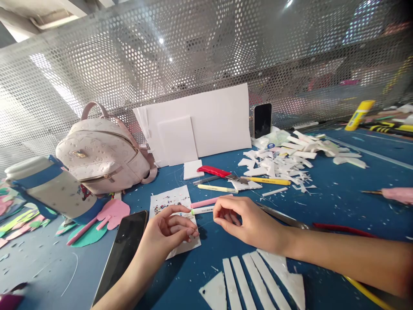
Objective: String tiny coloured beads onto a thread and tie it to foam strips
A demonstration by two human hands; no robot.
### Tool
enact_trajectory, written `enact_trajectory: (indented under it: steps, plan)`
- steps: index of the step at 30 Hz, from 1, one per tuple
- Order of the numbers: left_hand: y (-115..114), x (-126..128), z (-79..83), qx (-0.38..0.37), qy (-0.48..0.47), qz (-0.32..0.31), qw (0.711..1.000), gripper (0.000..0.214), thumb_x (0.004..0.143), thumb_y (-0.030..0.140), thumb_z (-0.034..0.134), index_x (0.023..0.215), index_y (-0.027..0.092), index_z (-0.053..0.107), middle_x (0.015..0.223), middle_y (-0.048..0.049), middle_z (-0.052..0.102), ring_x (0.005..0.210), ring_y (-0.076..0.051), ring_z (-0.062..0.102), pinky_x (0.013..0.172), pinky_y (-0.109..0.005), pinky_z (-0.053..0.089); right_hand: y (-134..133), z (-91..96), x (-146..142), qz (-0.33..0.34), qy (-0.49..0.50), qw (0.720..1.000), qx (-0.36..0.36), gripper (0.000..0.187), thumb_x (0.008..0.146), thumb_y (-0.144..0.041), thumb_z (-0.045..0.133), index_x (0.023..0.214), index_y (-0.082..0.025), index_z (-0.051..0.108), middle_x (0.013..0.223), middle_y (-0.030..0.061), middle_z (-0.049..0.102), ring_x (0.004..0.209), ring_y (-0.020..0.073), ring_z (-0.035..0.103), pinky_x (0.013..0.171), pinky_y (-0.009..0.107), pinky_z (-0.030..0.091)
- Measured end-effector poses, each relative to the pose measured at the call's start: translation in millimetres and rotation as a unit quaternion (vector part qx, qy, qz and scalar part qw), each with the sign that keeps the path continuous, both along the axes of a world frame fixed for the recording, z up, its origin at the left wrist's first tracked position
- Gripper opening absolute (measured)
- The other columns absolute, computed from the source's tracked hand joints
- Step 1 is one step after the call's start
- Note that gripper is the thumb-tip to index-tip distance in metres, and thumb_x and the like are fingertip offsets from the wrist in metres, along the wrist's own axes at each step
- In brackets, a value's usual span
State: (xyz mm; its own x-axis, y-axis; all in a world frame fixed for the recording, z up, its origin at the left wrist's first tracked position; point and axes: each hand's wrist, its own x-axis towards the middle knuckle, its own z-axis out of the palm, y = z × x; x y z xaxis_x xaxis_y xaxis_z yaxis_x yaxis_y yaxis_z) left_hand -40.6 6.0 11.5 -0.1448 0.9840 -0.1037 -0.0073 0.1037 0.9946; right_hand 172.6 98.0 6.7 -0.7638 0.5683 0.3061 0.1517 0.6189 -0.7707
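My left hand hovers over a white paper sprinkled with small coloured specks. Its fingers are loosely bent and apart, with nothing seen in them. To its right, my right hand has its thumb and index finger pinched; anything between them is too small or hidden to name. A white pen with a green end shows between the hands, partly covered by the right fingers. Behind it lies a pink pen. White foam strips and cut pieces lie below the right hand.
Behind are a red-handled cutter, yellow pens and a heap of white scraps. A black phone, mug and pink backpack stand or lie left. White boards lean against the perforated metal screen.
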Motion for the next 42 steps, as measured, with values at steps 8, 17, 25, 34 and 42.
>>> enact_trajectory:
  steps: [8, 17, 25, 34, 42]
  plan:
    - [1, -1, -3.7, 0.003, -0.003, -0.012, 1.000, 0.034, 0.070, 0.024, 0.082, 0.096, 0.016, 0.062, 0.071, -0.0035, 0.074, 0.068, -0.016, 0.071, 0.058, -0.022, 0.050, -1, 2.7, -1, 0.005, -0.013, 1.000, 0.013, 0.008, 0.088, -0.015, 0.055, 0.082, -0.018, 0.058, 0.075, -0.0011, 0.058, 0.057, 0.0092, 0.045, 0.054, 0.023, 0.039]
    - [2, -2, -9.7, 0.021, -0.014, -0.025, 0.999, 0.031, 0.072, 0.024, 0.082, 0.096, 0.016, 0.063, 0.071, -0.0029, 0.073, 0.068, -0.015, 0.070, 0.060, -0.021, 0.050, 0, -2.8, -1, 0.005, -0.023, 1.000, 0.018, 0.008, 0.088, -0.014, 0.055, 0.083, -0.019, 0.059, 0.077, -0.0009, 0.059, 0.057, 0.0091, 0.045, 0.053, 0.023, 0.038]
    - [1, -3, -9.5, 0.040, 0.007, -0.037, 0.999, 0.025, 0.075, 0.021, 0.077, 0.096, 0.017, 0.064, 0.072, -0.0020, 0.071, 0.066, -0.013, 0.066, 0.060, -0.020, 0.050, -1, -3.4, -2, 0.010, -0.034, 0.999, 0.029, 0.006, 0.087, -0.015, 0.057, 0.083, -0.019, 0.060, 0.075, -0.0006, 0.061, 0.058, 0.0101, 0.049, 0.054, 0.024, 0.039]
    - [-10, 5, 14.7, 0.100, 0.226, -0.011, 0.969, 0.023, 0.080, 0.013, 0.066, 0.100, 0.024, 0.064, 0.078, -0.0001, 0.072, 0.073, -0.017, 0.069, 0.073, -0.025, 0.054, -1, -5.2, -1, 0.022, -0.047, 0.995, 0.084, 0.007, 0.084, -0.013, 0.060, 0.084, -0.019, 0.064, 0.076, -0.0003, 0.063, 0.063, 0.0118, 0.051, 0.060, 0.025, 0.041]
    - [-22, -1, 10.6, 0.201, 0.360, -0.031, 0.910, 0.033, 0.082, 0.012, 0.067, 0.109, 0.030, 0.070, 0.087, -0.0010, 0.076, 0.078, -0.018, 0.070, 0.076, -0.023, 0.051, -2, -6.5, -2, 0.033, -0.052, 0.992, 0.108, 0.006, 0.087, -0.015, 0.060, 0.087, -0.020, 0.063, 0.079, -0.0014, 0.064, 0.067, 0.0120, 0.053, 0.064, 0.025, 0.040]
